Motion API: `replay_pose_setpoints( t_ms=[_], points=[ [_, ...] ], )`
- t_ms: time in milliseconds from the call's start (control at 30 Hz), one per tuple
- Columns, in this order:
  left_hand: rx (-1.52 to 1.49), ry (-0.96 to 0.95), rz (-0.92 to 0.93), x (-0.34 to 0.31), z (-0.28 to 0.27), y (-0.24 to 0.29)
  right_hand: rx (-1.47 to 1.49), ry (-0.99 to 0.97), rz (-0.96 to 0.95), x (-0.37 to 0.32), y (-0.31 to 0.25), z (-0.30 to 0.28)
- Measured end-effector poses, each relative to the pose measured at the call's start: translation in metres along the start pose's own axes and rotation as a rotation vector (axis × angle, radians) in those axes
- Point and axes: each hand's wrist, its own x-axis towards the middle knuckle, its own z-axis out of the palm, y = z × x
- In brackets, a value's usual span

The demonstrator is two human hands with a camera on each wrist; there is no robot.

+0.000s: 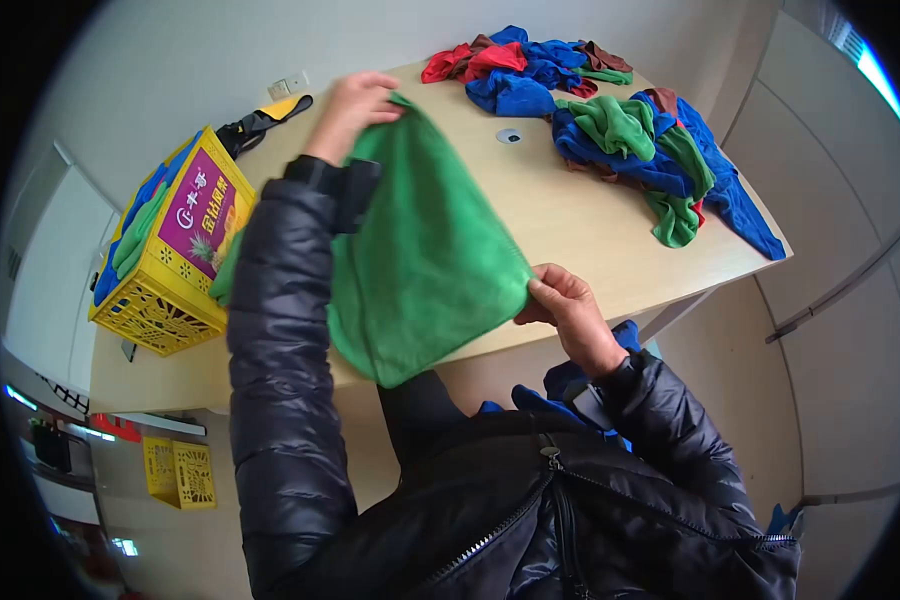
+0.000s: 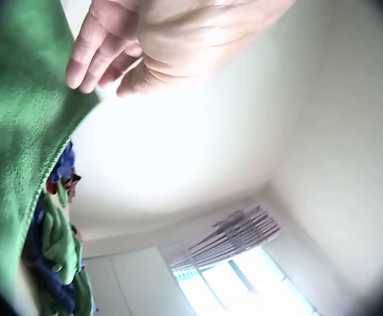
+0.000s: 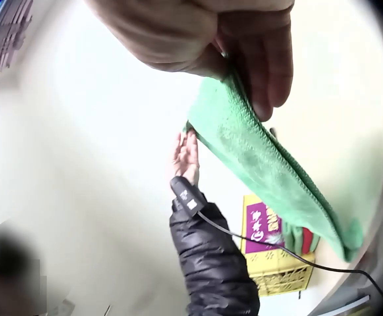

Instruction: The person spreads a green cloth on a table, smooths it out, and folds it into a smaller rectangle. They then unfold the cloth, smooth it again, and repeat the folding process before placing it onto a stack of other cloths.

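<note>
A green cloth (image 1: 435,235) with stitched edges hangs stretched between both hands, above the near part of the table (image 1: 530,210). My left hand (image 1: 355,108) is raised and pinches its upper corner; in the left wrist view the fingertips (image 2: 86,76) lie right at that corner. Lower and to the right, my right hand (image 1: 573,312) pinches another corner between thumb and fingers. From the right wrist view, the cloth (image 3: 250,151) runs away from the right hand toward the left hand (image 3: 187,155), with a doubled edge along one side.
On the left of the table a yellow crate (image 1: 165,305) with a purple label holds blue and green cloths. A yellow and black item (image 1: 270,118) lies behind it. Piles of mixed cloths (image 1: 530,75) and blue and green cloths (image 1: 620,140) cover the back and right. Another yellow crate (image 1: 180,472) is on the floor.
</note>
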Motion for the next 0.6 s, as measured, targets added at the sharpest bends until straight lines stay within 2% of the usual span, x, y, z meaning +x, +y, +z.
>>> replay_pose_setpoints(
  t_ms=[33,100,200,333,400,467,500,567,600],
  points=[
    [-0.060,-0.024,0.017,0.002,0.023,-0.017,-0.004,0.007,0.010,0.005,0.019,-0.016],
    [-0.032,-0.028,0.033,-0.016,0.052,-0.031,-0.049,0.244,0.039,0.014,0.057,-0.055],
    [0.043,-0.042,0.061,-0.064,0.076,-0.055,-0.184,0.356,0.028,0.017,0.092,-0.098],
    [0.116,-0.050,-0.100,-0.151,0.044,-0.099,-0.264,0.374,-0.024,0.018,0.092,-0.110],
    [0.208,0.042,-0.149,-0.210,0.037,-0.113,-0.310,0.394,-0.049,0.018,0.092,-0.113],
    [0.249,0.131,-0.318,-0.269,0.037,-0.133,-0.423,0.429,-0.122,0.017,0.093,-0.114],
    [0.254,0.132,-0.335,-0.292,0.041,-0.131,-0.419,0.423,-0.106,0.015,0.091,-0.111],
    [0.499,0.208,-0.129,-0.328,0.061,-0.128,-0.416,0.396,-0.115,0.011,0.082,-0.104],
    [0.501,0.213,-0.150,-0.334,0.070,-0.121,-0.418,0.381,-0.119,0.009,0.079,-0.102]
  ],
)
